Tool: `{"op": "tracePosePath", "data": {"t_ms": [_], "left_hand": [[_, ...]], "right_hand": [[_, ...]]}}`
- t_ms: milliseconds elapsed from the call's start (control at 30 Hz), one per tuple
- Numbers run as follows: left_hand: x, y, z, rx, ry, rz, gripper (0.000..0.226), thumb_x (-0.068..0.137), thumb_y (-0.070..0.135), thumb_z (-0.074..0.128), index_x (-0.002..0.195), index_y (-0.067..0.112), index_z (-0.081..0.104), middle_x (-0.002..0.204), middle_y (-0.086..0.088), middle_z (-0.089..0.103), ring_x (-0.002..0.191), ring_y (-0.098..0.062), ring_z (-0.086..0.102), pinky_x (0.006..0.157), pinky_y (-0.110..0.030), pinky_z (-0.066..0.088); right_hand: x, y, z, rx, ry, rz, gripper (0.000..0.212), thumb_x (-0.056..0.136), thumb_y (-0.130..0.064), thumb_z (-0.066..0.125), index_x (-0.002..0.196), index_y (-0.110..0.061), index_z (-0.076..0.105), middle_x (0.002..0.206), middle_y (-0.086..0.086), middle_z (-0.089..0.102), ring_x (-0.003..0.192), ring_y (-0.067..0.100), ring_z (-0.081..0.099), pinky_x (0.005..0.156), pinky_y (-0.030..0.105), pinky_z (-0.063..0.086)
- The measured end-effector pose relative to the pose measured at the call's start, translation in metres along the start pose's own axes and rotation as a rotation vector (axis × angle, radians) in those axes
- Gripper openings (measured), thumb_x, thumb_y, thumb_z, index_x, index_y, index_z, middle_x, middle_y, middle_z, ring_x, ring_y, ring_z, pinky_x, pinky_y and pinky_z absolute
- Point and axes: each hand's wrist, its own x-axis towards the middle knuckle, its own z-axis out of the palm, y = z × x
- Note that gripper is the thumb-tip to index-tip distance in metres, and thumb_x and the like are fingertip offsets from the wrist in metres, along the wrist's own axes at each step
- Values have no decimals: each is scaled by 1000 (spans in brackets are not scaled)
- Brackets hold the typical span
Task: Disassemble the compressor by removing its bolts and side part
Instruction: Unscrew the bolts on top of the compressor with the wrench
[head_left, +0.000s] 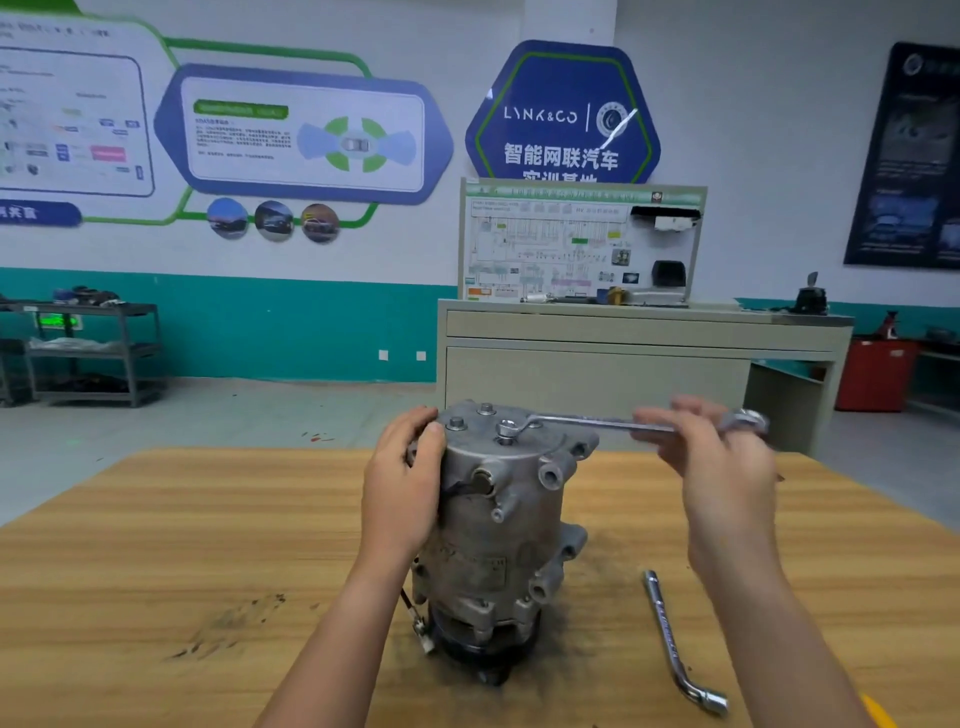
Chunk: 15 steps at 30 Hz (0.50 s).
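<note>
Gripping the wrench (597, 422) in the right hand (711, 447) on one bolt (505, 429), the left hand (410, 467) clamping the compressor (498, 519), the person seems early on: other bolts (457, 423) remain seated.

Wood table (218, 530), dark grime smudges (234, 623) front-left. L-shaped socket wrench (675, 644) lies on it at right, socket end nearest camera. Behind: beige cabinet (597, 358) carrying a wiring-diagram board (550, 244). Grey shelf cart (93, 348) far left, red bin (875, 374) far right. Blue sign (563, 111) on wall.
</note>
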Motion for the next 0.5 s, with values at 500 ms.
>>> {"op": "tracePosePath", "data": {"t_ms": [500], "left_hand": [[-3,3,2,36,31,23,21,93,17,47,109,19,61,115,1,59,109,-11,52,95,-26,39]], "right_hand": [[58,3,194,-1418,-781,-361,24,91,-4,41,111,-5,54,115,12,57,105,29,54,88,41,44]]}}
